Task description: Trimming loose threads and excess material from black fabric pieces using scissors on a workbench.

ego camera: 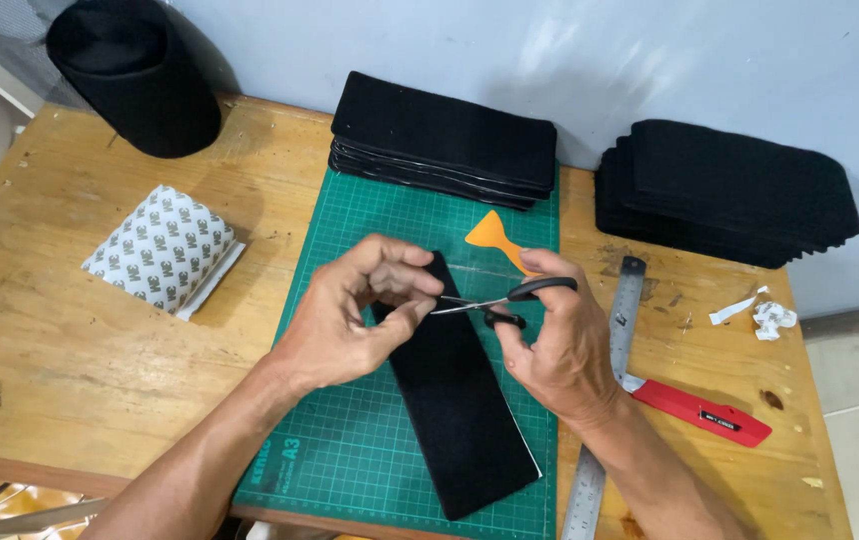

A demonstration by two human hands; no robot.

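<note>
A long black felt strip (460, 400) lies on the green cutting mat (350, 440), slanting from upper left to lower right. My left hand (350, 320) pinches the strip's upper end between thumb and fingers. Small black-handled scissors (510, 298) are gripped by my right hand (555, 345), and their blades point left at the pinched edge. An orange scraper (495, 235) rests on the mat just behind my right hand.
Two stacks of black felt pieces (445, 140) (730, 190) sit at the back by the wall. A black roll (135, 75) stands at far left, a pad of printed backing sheets (165, 250) below it. A steel ruler (615, 340), red utility knife (700, 410) and paper scraps (765, 315) lie at right.
</note>
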